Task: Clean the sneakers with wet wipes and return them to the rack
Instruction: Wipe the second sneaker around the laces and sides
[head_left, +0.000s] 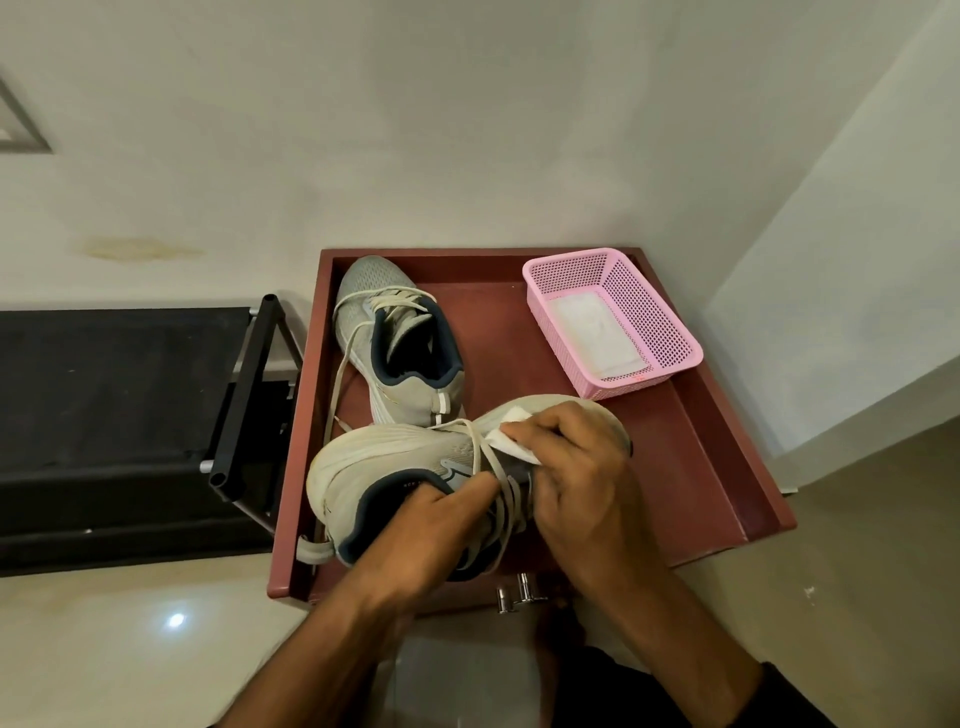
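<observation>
Two grey sneakers with navy collars and white laces are on a dark red tray-top table (717, 467). The far sneaker (400, 338) stands upright with its toe toward the wall. The near sneaker (374, 467) lies tilted on its side. My left hand (431, 530) is tucked into its collar, fingers inside the opening, holding it. My right hand (576, 467) grips a white wet wipe (511, 436) and presses it against the sneaker's front part. A black shoe rack (156, 415) stands to the left of the table.
A pink perforated basket (660, 332) with a white pack of wipes (592, 332) inside sits at the table's back right. Metal knobs (519, 592) stick out below the table's front edge. A white wall is behind, a glossy tiled floor below.
</observation>
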